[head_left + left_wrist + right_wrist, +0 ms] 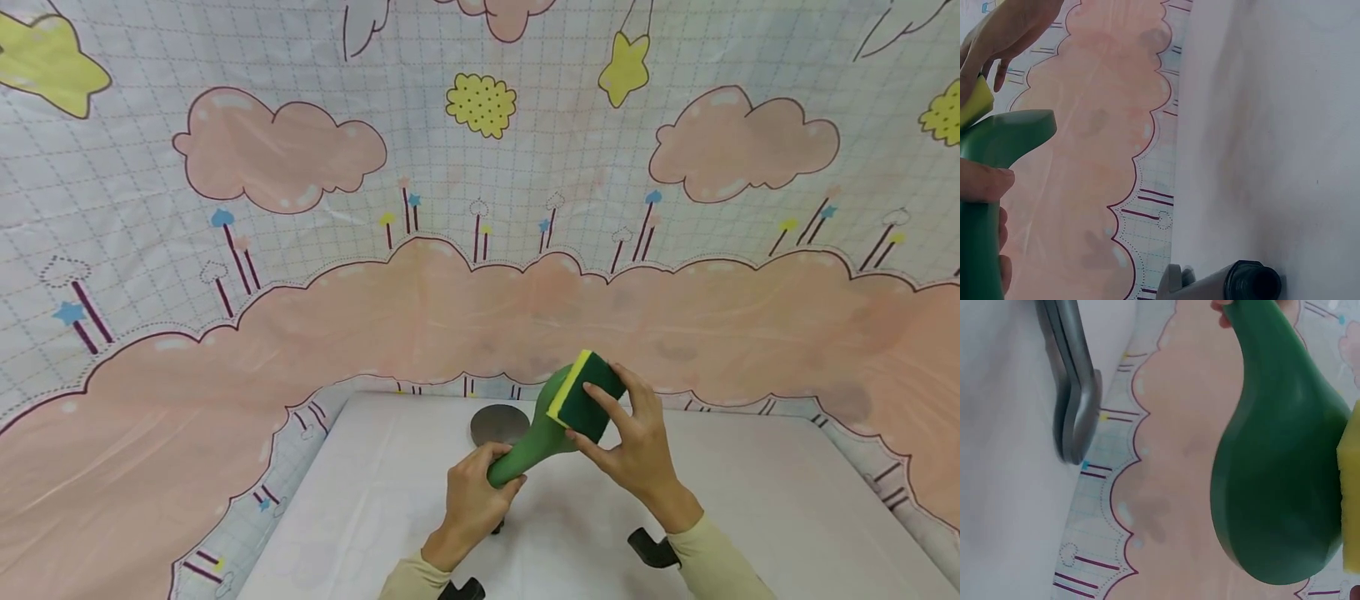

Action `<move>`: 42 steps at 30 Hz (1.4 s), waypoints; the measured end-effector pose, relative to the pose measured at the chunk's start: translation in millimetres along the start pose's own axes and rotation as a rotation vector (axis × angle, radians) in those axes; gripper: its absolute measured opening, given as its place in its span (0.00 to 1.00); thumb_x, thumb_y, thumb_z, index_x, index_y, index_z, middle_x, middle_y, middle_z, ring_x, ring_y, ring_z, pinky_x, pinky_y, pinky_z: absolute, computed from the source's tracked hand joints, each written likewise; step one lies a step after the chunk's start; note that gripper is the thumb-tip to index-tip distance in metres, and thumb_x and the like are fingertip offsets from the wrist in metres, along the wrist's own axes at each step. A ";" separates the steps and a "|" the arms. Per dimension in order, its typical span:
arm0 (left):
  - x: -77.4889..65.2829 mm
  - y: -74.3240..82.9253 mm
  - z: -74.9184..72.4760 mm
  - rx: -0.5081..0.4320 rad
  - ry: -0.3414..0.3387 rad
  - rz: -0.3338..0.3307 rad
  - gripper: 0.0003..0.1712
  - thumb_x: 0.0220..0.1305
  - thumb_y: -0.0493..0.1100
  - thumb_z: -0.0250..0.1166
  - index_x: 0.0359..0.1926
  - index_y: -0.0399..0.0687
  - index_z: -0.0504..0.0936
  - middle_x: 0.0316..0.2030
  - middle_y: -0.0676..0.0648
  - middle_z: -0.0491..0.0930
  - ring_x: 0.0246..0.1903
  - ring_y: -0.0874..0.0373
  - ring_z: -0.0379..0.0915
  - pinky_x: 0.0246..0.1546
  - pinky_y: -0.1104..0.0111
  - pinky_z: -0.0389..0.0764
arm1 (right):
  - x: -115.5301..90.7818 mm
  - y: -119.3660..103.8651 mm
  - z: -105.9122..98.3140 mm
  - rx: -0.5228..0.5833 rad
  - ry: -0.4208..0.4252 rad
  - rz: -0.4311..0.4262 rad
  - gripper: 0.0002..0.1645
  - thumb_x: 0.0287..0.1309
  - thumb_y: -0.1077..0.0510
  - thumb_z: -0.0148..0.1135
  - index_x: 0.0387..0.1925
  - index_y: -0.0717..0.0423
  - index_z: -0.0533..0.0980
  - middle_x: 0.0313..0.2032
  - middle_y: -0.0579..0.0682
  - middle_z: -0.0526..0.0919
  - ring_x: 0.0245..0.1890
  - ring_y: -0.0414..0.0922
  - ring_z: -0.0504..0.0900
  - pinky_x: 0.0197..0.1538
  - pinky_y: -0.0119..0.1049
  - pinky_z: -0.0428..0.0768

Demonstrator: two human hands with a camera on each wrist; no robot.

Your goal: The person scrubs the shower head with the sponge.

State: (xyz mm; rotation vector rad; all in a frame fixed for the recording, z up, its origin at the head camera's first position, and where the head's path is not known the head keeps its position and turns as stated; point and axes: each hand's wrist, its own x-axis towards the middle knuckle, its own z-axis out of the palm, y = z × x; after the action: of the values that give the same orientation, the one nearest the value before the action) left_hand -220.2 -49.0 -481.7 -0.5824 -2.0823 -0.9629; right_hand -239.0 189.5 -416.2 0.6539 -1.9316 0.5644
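Observation:
My left hand [476, 492] grips a green ladle [528, 450] by its handle, thumb laid along it. The ladle is tilted, its large rounded bowl [1279, 494] up and to the right; the hollow side is hidden. My right hand [641, 446] pinches a scouring sponge [596, 400] between thumb and fingers. The sponge's yellow face [1352, 494] lies against the outside of the bowl, with the dark green scouring side towards my palm. In the left wrist view the handle's end [1035, 125] curves over like a hook above the left thumb.
On the white table [360, 500], beyond my left hand, lies a metal utensil with a round grey head [500, 423]; my hand partly covers its handle. Black pieces [652, 548] show by both wrists. A printed cloth [450, 325] with clouds and stars hangs behind the table.

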 end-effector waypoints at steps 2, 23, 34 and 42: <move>-0.9 -1.1 0.0 0.003 -0.011 0.008 0.26 0.34 0.39 0.84 0.39 0.49 0.82 0.31 0.52 0.85 0.28 0.65 0.79 0.29 0.73 0.78 | 1.1 1.6 -1.7 0.003 0.002 0.017 0.41 0.57 0.24 0.54 0.57 0.50 0.78 0.63 0.67 0.70 0.62 0.62 0.68 0.53 0.66 0.70; 4.3 7.7 8.6 -0.001 0.031 -0.002 0.26 0.35 0.39 0.84 0.39 0.46 0.82 0.30 0.51 0.85 0.28 0.63 0.80 0.29 0.72 0.78 | -0.6 -8.4 1.7 0.021 0.009 0.017 0.40 0.57 0.26 0.56 0.57 0.50 0.78 0.64 0.66 0.69 0.62 0.63 0.68 0.55 0.64 0.68; 5.7 15.7 7.5 -0.047 0.045 -0.045 0.25 0.36 0.37 0.82 0.39 0.47 0.82 0.30 0.51 0.85 0.27 0.65 0.78 0.28 0.74 0.76 | -3.0 -12.7 3.7 0.016 0.013 -0.019 0.39 0.57 0.25 0.56 0.56 0.49 0.79 0.65 0.65 0.70 0.61 0.61 0.69 0.55 0.61 0.67; 5.7 15.1 4.6 -0.068 0.060 -0.041 0.24 0.37 0.37 0.81 0.40 0.46 0.82 0.31 0.50 0.85 0.28 0.65 0.79 0.29 0.74 0.76 | -2.4 -6.0 -3.4 -0.005 0.032 0.007 0.40 0.57 0.25 0.55 0.56 0.50 0.79 0.63 0.67 0.70 0.62 0.62 0.68 0.55 0.66 0.67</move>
State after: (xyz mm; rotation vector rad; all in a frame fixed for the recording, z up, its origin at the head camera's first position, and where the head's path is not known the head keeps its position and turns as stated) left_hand -215.8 -35.6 -472.5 -0.5407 -2.0215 -1.0653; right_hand -231.9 187.6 -416.4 0.6314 -1.9051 0.5710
